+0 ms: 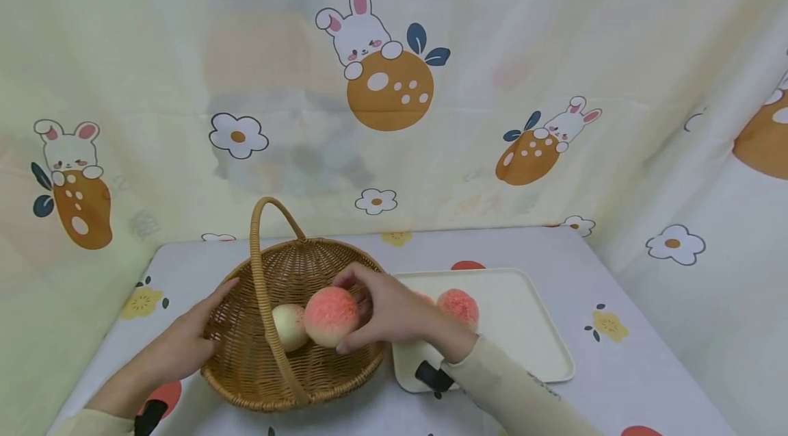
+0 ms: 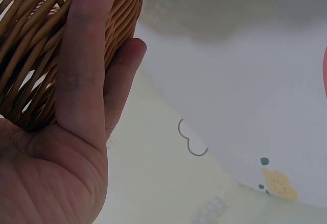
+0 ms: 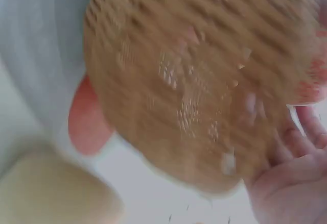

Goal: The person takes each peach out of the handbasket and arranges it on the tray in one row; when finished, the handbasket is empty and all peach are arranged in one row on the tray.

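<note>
A brown wicker basket [image 1: 237, 367] with a tall arched handle [image 1: 258, 272] stands on the table, left of centre. At its left side my left hand [image 1: 187, 347] grips the rim; in the left wrist view that hand's fingers [image 2: 84, 76] lie along the woven outer wall [image 2: 30, 55]. My right hand [image 1: 394, 306] holds a pink peach [image 1: 332, 316] over the basket's right half, thumb and fingers about its right side. A paler peach [image 1: 288, 328] lies inside, partly behind the handle. In the right wrist view the held peach [image 3: 312, 81] shows at the right edge, beyond the blurred basket wall [image 3: 179, 91].
Right of the basket lies a white rectangular tray [image 1: 523, 340]. On it sits a pink peach [image 1: 458, 306], partly covered by my right forearm, and another pink peach [image 1: 423, 296] mostly hidden by my hand. A printed curtain [image 1: 468, 169] hangs behind the table.
</note>
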Demonstrator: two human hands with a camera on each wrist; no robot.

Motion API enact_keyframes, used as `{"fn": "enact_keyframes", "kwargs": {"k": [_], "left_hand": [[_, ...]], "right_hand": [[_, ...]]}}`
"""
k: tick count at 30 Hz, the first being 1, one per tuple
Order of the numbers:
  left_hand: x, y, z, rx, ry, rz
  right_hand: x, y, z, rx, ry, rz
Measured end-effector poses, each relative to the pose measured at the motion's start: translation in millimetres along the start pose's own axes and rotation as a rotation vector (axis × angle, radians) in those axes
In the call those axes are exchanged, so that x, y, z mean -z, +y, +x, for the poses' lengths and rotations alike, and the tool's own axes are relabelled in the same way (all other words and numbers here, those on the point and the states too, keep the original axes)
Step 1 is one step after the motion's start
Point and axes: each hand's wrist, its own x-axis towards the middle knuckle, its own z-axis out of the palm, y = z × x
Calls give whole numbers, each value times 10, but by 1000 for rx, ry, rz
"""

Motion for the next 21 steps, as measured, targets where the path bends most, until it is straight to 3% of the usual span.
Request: {"fn": "enact_keyframes", "kwargs": {"k": [2,6,10,13,16,21], "left_hand": [[1,-8,-1,7,-7,-9],[2,-21,-8,10,-8,-20],[-2,-33,-12,13,-8,-28],[-5,-32,-13,19,-12,-36],[-1,-30,-6,23,-13,-39],[15,-27,7,21,-14,-31]], "right_hand": [[169,35,-92,13,44,178],[495,159,-292,51,109,402],[786,336,-523,46,151,499],[985,510,-723,25,175,503],[1159,710,-924,-16,215,433],[1327,1004,-1201,-167,308,291]]}}
